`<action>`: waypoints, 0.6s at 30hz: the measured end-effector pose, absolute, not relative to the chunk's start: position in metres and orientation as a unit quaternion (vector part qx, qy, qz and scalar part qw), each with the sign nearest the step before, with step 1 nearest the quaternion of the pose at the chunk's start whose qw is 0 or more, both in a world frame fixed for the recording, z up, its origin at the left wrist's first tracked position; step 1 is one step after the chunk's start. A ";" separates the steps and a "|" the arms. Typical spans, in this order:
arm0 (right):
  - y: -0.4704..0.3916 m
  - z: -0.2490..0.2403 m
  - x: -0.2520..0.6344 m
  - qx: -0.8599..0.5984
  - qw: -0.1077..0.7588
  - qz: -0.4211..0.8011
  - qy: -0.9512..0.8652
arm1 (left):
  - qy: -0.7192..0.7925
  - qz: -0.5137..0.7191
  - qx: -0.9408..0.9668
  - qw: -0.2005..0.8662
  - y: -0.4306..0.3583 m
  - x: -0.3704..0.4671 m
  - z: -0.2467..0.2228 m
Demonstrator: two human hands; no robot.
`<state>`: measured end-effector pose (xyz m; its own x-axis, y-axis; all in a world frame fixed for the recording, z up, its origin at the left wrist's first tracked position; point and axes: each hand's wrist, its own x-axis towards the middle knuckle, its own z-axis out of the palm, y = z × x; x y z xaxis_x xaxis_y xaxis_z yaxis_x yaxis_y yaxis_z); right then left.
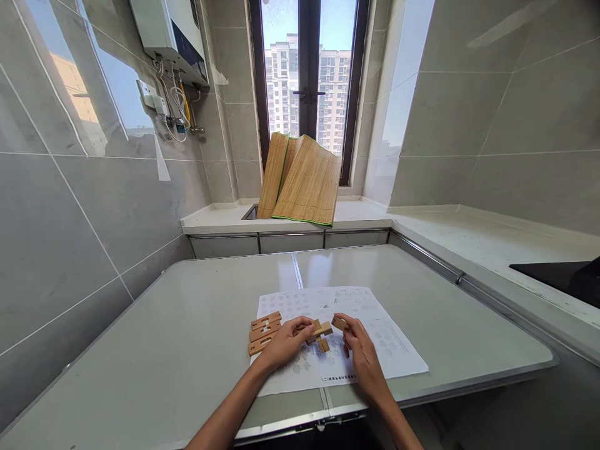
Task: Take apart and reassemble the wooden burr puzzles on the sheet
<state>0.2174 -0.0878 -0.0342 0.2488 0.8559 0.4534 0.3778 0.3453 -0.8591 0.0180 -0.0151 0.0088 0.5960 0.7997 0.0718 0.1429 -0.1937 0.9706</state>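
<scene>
Between the fingers of my left hand [291,340] is a small assembly of interlocked wooden puzzle pieces [322,330], held just over the printed sheet. A short block with a notch sticks out at its lower side. My right hand [360,350] pinches one separate wooden puzzle piece [340,323] a little to the right of the assembly, with a gap between them. Left of my left hand lie several notched wooden puzzle pieces [265,329] in a row, partly on the sheet's left edge. The paper sheet [370,312] carries printed diagrams and lies under both hands.
The sheet rests on a pale folding table [201,325] with a metal seam down its middle. Behind it, a bamboo mat [304,181] leans at the window on a white counter [365,212]. The counter continues along the right, holding a black panel [557,275].
</scene>
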 end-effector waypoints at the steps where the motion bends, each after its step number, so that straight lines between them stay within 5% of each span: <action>1: -0.088 -0.032 0.217 -0.522 0.573 0.217 -0.594 | 0.332 0.297 0.713 0.542 -0.016 0.018 0.010; 18: -0.087 -0.025 0.213 -0.499 0.532 0.230 -0.644 | 0.286 0.239 0.662 0.650 -0.023 0.020 0.017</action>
